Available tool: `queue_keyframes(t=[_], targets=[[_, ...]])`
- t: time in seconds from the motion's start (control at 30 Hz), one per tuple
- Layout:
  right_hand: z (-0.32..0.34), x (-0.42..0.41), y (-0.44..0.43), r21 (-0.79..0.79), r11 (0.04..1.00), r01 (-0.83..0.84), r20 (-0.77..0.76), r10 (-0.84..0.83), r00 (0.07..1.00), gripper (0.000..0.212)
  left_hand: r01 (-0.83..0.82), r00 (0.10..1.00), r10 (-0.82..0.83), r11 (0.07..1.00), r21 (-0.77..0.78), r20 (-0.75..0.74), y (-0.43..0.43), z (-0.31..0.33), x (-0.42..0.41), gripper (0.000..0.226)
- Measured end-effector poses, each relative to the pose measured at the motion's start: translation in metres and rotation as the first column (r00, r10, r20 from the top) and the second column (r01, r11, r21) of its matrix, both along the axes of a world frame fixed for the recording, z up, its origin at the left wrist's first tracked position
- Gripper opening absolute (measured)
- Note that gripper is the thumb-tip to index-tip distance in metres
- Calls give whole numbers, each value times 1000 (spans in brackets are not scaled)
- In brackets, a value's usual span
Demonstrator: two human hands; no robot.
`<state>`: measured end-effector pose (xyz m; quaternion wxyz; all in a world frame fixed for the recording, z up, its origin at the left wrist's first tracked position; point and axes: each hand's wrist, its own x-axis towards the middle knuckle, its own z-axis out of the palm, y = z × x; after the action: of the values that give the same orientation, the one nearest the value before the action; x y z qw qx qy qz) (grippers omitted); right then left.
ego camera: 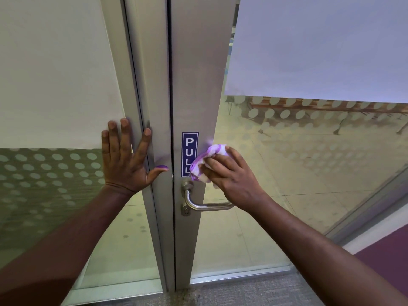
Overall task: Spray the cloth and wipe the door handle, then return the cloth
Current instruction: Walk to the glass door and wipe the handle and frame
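A steel lever door handle (203, 206) sticks out to the right from the grey metal door stile (194, 85). My right hand (231, 175) grips a bunched white and purple cloth (206, 161) and presses it on the stile just above the handle's upper mount, over the lower part of a blue PULL sticker (189, 146). The handle's right end is hidden behind my right wrist. My left hand (124, 157) lies flat with fingers spread on the fixed frame (150, 107) left of the door gap. No spray bottle is in view.
Frosted glass panels with dot patterns flank the door, left (48, 173) and right (320, 140). Through the right glass I see a tiled floor and table legs. Grey carpet (242, 292) lies at the door's foot, a purple floor strip (388, 257) at lower right.
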<state>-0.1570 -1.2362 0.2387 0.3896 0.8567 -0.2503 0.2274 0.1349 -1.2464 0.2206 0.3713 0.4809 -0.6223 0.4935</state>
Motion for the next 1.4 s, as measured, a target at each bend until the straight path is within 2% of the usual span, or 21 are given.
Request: queue_keyframes(t=[0.47,0.67,0.87,1.0,1.23,1.4], targets=[[44,9,-8,-29,999,-12,284,20,959,28,-18,1000,18,1000,-3,8,-1,-2,1,97],[51,14,-4,-78,997,28,388,5,922,24,-10,1000,10,1000,1,12,-1,-2,2,96],[40,22,-4,-52,998,30,469,-2,883,28,-2,1000,2,1000,11,-2,0,-1,1,95],[23,21,-4,-17,1000,11,435,-3,901,36,13,1000,-13,1000,11,-10,0,-1,0,93],[-3,11,-10,45,997,-66,354,46,934,34,35,999,-35,999,13,-25,-1,-3,1,91],[-25,8,-3,106,993,-54,246,27,969,43,33,999,-33,999,6,-19,-1,-3,2,91]])
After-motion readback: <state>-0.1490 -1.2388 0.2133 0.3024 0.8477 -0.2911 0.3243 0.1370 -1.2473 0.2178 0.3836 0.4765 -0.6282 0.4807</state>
